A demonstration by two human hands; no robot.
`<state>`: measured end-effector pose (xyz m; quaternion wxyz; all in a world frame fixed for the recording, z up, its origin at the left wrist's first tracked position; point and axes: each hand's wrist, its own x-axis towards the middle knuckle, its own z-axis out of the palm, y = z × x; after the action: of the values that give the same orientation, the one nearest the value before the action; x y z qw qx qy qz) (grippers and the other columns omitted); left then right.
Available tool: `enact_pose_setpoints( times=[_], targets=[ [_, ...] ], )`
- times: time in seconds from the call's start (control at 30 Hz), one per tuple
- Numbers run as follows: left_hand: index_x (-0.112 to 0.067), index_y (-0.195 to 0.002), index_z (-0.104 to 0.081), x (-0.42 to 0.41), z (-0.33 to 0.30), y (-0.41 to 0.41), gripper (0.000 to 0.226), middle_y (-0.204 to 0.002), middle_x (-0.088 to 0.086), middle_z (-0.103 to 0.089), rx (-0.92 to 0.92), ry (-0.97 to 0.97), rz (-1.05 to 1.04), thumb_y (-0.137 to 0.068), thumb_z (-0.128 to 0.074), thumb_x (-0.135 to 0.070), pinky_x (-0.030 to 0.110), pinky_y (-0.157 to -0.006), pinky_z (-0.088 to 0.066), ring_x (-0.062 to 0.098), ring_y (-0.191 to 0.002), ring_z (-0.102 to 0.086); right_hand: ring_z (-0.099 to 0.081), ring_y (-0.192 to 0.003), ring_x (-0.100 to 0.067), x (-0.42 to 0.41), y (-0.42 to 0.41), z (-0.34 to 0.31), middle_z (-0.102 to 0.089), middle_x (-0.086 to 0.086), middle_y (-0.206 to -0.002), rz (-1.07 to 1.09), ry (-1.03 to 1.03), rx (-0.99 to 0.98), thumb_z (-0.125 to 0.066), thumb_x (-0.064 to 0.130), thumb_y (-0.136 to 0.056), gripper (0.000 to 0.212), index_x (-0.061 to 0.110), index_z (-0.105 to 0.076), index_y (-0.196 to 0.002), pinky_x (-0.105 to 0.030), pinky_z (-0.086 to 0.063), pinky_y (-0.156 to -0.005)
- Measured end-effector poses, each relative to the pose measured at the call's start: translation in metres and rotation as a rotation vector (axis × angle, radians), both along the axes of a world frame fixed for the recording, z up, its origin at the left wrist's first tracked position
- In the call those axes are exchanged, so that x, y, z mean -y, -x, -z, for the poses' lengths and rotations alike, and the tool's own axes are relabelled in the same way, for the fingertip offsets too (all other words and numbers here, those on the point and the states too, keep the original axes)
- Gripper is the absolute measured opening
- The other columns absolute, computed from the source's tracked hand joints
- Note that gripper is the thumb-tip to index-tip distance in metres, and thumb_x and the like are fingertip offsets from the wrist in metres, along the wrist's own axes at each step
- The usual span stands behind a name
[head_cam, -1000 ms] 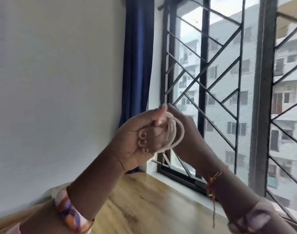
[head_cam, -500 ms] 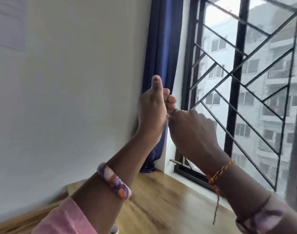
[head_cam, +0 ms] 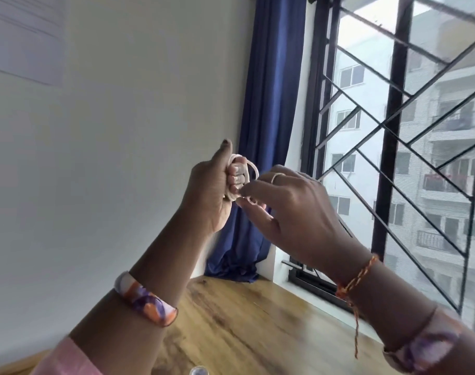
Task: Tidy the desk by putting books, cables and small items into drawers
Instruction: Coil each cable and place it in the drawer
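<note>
Coiling item: white cable [head_cam: 244, 174], wound in several loops around the curled fingers of the left hand [head_cam: 212, 190], held raised well above the worktop [head_cam: 244, 334].
Left hand: clenched in a fist on the coil, thumb upright, loops showing on the finger side toward the window.
Right hand [head_cam: 293, 209]: just beside the left, fingertips pinching a strand of the same cable at the lower part of the coil; one turn of cable crosses a finger near the knuckle.
Wrists: patterned bangle [head_cam: 145, 300] on the left, orange thread band [head_cam: 356, 277] on the right.
Surroundings: wooden worktop below, blue curtain [head_cam: 268, 104] behind the hands, barred window [head_cam: 393, 131] at right.
</note>
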<state>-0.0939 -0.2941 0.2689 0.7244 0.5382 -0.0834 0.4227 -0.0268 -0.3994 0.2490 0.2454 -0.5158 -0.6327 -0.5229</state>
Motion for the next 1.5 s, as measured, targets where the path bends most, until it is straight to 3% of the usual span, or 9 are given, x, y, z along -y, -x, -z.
enact_pose_setpoints(
  times=[0.3,0.43,0.57,0.73,0.9,1.17,1.27,1.4,1.5],
  targets=[
    [-0.011,-0.084,-0.061,0.003,0.0,0.033,0.064,-0.06,0.0,-0.062,-0.24,-0.15,0.16,-0.096,-0.015,-0.054,0.014,-0.045,-0.046,0.006,-0.054,-0.061,-0.043,-0.115,-0.02,-0.019,0.017,-0.011,-0.05,0.008,-0.107,-0.479,0.214,-0.396,-0.066,0.043,-0.073,0.016,0.029,-0.072,-0.075,-0.024,-0.038,-0.091],
    [-0.013,-0.072,-0.061,0.004,0.006,0.031,0.038,-0.051,0.0,-0.057,-0.184,-0.101,0.115,-0.099,-0.035,-0.014,0.012,-0.039,-0.043,0.007,-0.043,-0.056,-0.056,-0.1,-0.008,-0.017,0.017,-0.019,-0.06,-0.005,-0.09,-0.517,0.238,-0.44,-0.065,0.04,-0.075,0.022,0.021,-0.068,-0.064,-0.028,-0.05,-0.072],
    [-0.013,-0.054,-0.062,0.006,0.013,0.028,0.03,-0.046,0.0,-0.058,-0.193,-0.079,0.06,-0.083,-0.056,-0.012,0.013,-0.038,-0.044,0.009,-0.042,-0.059,-0.055,-0.087,0.003,-0.016,0.016,-0.015,-0.059,-0.002,-0.087,-0.429,0.223,-0.432,-0.064,0.046,-0.075,0.027,0.021,-0.069,-0.067,-0.014,-0.046,-0.063],
    [-0.008,-0.094,-0.067,0.004,0.015,0.023,0.028,-0.096,0.015,-0.067,-0.128,-0.094,-0.09,-0.094,-0.048,-0.027,0.036,-0.079,-0.053,0.024,-0.087,-0.064,-0.052,-0.068,-0.003,-0.014,0.011,-0.018,-0.054,0.003,-0.075,-0.385,-0.082,-0.505,-0.059,0.051,-0.077,0.029,0.027,-0.064,-0.062,-0.018,-0.042,-0.056],
    [0.003,-0.103,-0.06,0.015,0.016,0.029,0.045,-0.092,0.016,-0.062,-0.067,-0.355,0.021,-0.099,-0.032,-0.033,0.03,-0.085,-0.046,0.021,-0.09,-0.057,-0.045,-0.051,-0.01,-0.018,0.013,-0.024,-0.048,-0.001,-0.055,-0.429,-0.275,-0.675,-0.055,0.05,-0.084,0.051,0.01,-0.053,-0.052,-0.027,-0.037,-0.05],
    [-0.004,-0.104,-0.061,0.0,0.027,0.031,0.026,-0.086,0.002,-0.067,-0.152,-0.646,0.107,-0.078,-0.063,-0.01,0.026,-0.081,-0.05,0.015,-0.087,-0.062,-0.063,-0.063,-0.018,-0.007,0.025,-0.021,-0.065,-0.004,-0.067,-0.654,0.073,-1.31,-0.053,0.051,-0.083,0.044,0.014,-0.066,-0.064,-0.032,-0.053,-0.061],
    [-0.01,-0.102,-0.064,-0.001,0.026,0.029,0.035,-0.085,0.005,-0.065,-0.159,-0.68,-0.033,-0.067,-0.063,-0.003,0.03,-0.081,-0.051,0.017,-0.084,-0.061,-0.064,-0.058,-0.022,-0.007,0.026,-0.018,-0.067,-0.011,-0.065,-0.63,0.104,-1.285,-0.056,0.046,-0.085,0.043,0.011,-0.067,-0.063,-0.032,-0.054,-0.059],
    [-0.026,-0.058,-0.058,0.011,0.031,0.02,0.009,-0.052,-0.01,-0.056,-0.151,-0.687,-0.475,-0.062,-0.058,-0.019,0.023,-0.058,-0.042,0.005,-0.055,-0.052,-0.057,-0.05,-0.016,-0.018,0.026,-0.013,-0.061,-0.004,-0.051,-0.563,-0.068,-1.135,-0.06,0.042,-0.085,0.045,0.015,-0.061,-0.048,-0.029,-0.048,-0.054],
    [-0.029,-0.061,-0.049,0.013,0.035,0.014,0.024,-0.054,-0.016,-0.052,-0.114,-0.917,-0.825,-0.076,-0.059,-0.013,0.006,-0.051,-0.033,0.0,-0.052,-0.052,-0.048,-0.049,-0.017,-0.025,0.025,-0.012,-0.052,-0.007,-0.048,-0.512,-0.166,-1.072,-0.064,0.044,-0.082,0.057,-0.002,-0.054,-0.051,-0.031,-0.04,-0.053]
  ],
)
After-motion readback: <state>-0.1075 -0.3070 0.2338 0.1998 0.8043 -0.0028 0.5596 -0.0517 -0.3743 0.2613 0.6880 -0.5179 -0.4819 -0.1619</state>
